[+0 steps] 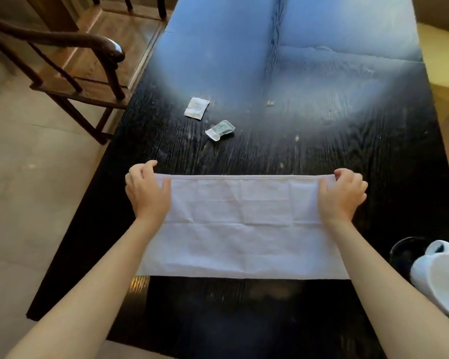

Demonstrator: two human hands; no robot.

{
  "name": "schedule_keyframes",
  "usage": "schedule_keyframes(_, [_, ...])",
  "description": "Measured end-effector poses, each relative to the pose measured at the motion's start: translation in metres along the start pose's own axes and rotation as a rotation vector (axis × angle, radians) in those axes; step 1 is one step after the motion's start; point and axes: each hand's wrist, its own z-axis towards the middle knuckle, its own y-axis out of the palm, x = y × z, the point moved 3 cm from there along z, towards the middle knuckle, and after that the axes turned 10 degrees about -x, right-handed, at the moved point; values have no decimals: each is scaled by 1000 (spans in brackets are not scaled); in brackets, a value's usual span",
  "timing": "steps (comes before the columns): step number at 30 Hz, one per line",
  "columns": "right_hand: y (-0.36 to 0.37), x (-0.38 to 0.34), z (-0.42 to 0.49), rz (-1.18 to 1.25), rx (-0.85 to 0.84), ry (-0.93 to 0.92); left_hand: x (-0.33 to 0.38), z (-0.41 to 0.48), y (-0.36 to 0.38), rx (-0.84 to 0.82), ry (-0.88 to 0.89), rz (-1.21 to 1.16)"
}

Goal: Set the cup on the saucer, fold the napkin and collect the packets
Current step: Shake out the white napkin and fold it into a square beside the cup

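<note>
Cup (437, 278) on dark saucer (402, 251), near right
Left hand (147, 193) and right hand (342, 193) pinch the napkin's (244, 224) far corners; packets (219, 129) lie beyond

White napkin (244, 224), black wood-grained table (309, 141).

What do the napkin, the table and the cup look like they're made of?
Napkin: white woven cloth, likely cotton or linen, matte, with creases and a hemmed edge. Table: dark wood, glossy, with visible grain. Cup: smooth white, probably ceramic.
</note>
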Motion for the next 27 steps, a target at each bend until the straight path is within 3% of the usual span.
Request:
schedule_keyframes(3, [12,-31,-41,-17,12,-277,33,-56,24,-52,239,59])
schedule_keyframes(6, [51,-67,-108,-62,-268,-633,41,-104,58,-205,319,251])
schedule_keyframes(8, [75,-78,-136,-150,-453,-732,32,-108,69,-256,301,347])
schedule_keyframes(11, [89,-74,-132,-292,-463,-756,15,-99,73,-248,243,360])
schedule_keyframes(15, [76,-54,-97,-374,-396,-627,-21,-94,56,-216,104,383])
schedule_keyframes(23, [49,-16,-64,-378,-361,-406,-30,-99,43,-210,78,397])
schedule_keyframes(27, [75,-58,-157,-298,-508,-653,5,-122,64,-192,157,307])
